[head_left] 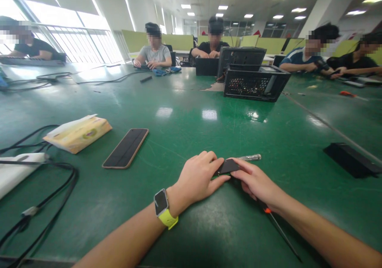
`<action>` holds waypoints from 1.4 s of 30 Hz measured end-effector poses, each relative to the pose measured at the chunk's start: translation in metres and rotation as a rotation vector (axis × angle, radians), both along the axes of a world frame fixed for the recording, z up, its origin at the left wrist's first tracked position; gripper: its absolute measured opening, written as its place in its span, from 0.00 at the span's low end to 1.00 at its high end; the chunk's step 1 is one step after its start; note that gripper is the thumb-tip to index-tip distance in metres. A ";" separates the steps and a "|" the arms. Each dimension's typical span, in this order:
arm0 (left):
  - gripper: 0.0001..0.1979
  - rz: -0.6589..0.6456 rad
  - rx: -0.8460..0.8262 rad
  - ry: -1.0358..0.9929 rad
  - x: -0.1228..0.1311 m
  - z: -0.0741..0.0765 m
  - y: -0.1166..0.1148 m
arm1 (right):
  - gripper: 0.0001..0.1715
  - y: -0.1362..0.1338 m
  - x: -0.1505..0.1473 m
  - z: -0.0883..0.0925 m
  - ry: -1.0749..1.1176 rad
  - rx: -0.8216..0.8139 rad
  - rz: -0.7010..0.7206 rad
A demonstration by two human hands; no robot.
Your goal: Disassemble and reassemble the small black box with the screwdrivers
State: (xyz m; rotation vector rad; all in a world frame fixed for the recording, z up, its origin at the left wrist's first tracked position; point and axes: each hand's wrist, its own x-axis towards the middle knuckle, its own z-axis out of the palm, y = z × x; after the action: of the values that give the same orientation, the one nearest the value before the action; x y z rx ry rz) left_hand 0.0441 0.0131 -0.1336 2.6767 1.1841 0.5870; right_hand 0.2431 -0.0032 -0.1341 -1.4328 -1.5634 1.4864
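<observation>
A small flat black part (228, 167) lies between my two hands, low over the green table (185, 128). My left hand (200, 176), with a yellow-banded watch on its wrist, pinches the part's left end between thumb and fingers. At its right end, my right hand (253, 180) grips the part with thumb and forefinger. A screwdriver (282, 232) with an orange collar shows below my right hand; its handle is hidden. Just behind the part, a clear-handled tool (250, 157) lies on the table.
Left are a phone (127, 148), a tissue pack (79, 134), a white power strip (20, 170) and black cables (64, 196). A black block (352, 159) lies right. Farther back stand black computer cases (253, 83). Several people sit around the table.
</observation>
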 end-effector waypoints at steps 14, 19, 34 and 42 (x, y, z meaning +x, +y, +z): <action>0.11 0.010 -0.107 -0.453 0.012 -0.017 -0.007 | 0.26 -0.001 -0.001 -0.001 0.011 -0.029 -0.090; 0.15 0.051 -0.129 -0.418 0.012 -0.013 -0.007 | 0.28 -0.002 0.002 0.000 0.024 -0.021 -0.074; 0.19 0.102 -0.199 -0.384 0.000 -0.005 0.005 | 0.31 0.002 0.008 -0.002 0.027 -0.039 -0.003; 0.17 0.017 -0.156 -0.505 0.001 -0.010 0.005 | 0.31 0.000 0.013 -0.006 -0.018 0.076 0.090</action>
State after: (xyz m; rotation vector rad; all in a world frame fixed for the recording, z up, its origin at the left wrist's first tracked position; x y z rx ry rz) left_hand 0.0447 0.0180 -0.1435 2.2010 1.0522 1.0456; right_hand 0.2558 -0.0032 -0.1397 -1.3527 -1.6976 1.4522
